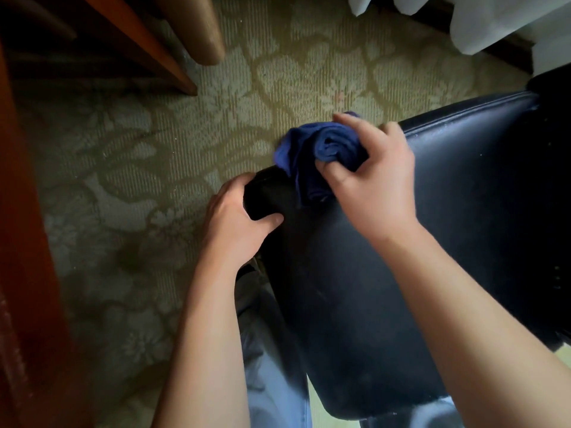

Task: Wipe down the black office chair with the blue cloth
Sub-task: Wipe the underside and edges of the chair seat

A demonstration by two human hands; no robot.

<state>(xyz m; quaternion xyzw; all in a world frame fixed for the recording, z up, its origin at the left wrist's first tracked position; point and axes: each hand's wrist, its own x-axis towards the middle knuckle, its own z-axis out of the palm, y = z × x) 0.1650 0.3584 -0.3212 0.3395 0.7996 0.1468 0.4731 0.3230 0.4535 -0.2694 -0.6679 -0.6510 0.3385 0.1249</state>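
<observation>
Chair (417, 242): black, glossy padded panel filling the right and lower middle of your view, piped seam along its upper edge, faint dust specks on the surface.

Cloth (321, 149): blue, bunched into a loose roll, lying on the chair's upper left corner, one fold hanging down the panel.

Right hand (370, 180): yours, closed around the cloth, fingers curled over the top of the bundle, thumb tucked under it, pressing it to the chair's edge.

Left hand (238, 223): yours, clamped on the chair's corner just left of the cloth, fingers wrapped over the far side, thumb lying on the near face.

Carpet (154, 149): olive with a pale leaf pattern, under everything.

Wooden furniture (31, 211): reddish-brown, along the left edge and upper left.

White fabric (494, 23): top right corner.

Trouser leg (272, 381): pale, between your forearms at the bottom.
</observation>
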